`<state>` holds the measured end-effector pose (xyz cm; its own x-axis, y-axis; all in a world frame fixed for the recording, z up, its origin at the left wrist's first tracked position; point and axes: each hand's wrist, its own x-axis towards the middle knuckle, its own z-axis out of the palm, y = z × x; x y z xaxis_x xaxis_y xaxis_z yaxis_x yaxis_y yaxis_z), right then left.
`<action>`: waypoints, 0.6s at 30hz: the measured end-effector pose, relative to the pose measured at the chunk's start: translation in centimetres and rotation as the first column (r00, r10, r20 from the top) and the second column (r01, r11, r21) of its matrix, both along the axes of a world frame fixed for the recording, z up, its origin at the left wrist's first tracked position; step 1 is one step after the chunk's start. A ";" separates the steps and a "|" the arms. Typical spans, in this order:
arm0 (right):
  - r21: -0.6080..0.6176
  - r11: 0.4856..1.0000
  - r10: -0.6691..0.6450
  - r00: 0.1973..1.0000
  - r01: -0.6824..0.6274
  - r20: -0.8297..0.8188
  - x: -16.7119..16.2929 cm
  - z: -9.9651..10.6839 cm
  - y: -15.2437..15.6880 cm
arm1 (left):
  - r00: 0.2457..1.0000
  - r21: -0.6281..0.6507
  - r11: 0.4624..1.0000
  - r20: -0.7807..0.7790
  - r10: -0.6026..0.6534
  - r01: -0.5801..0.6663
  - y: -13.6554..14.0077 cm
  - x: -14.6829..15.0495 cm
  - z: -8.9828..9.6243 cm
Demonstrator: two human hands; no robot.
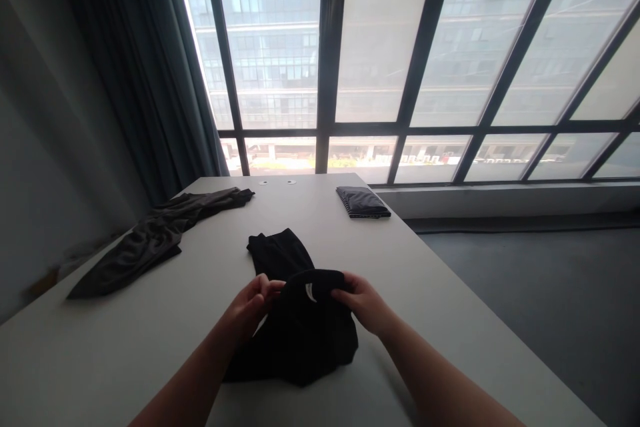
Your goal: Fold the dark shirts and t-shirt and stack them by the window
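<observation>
A black garment (313, 340) lies partly bunched on the table right in front of me, its near edge lifted into a curved opening. A small white label shows inside that opening. From the left, my left hand (255, 300) pinches the rim of the opening between thumb and fingers. My right hand (363, 297) grips the same rim on the opposite side, thumb toward me. Beyond the hands, a narrower part of the garment stretches away over the tabletop. Whether it is a top or trousers I cannot tell.
The white table (400, 273) reaches toward the windows. At its left lies a loose, crumpled dark grey garment (155, 233). A folded stack of dark cloth (363, 201) sits near the far right edge. A dark curtain (135, 67) hangs at the left.
</observation>
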<state>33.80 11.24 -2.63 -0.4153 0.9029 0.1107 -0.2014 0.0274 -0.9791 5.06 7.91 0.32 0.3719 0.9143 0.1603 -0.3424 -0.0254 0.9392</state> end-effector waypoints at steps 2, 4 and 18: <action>0.073 0.990 -0.125 0.991 0.121 0.057 -0.2 0.1 -0.1 | 0.992 0.040 0.999 -0.126 0.000 0.005 -0.2 -0.2 0.3; 0.147 0.972 -0.200 0.972 0.181 0.122 -0.2 0.4 -0.5 | 0.935 0.105 0.994 -0.353 0.047 -0.010 -0.5 -0.5 0.6; 0.370 0.928 -0.186 0.802 -0.046 0.567 2.4 5.9 -1.1 | 0.385 0.537 0.830 -0.742 0.549 -0.151 0.0 -1.5 3.5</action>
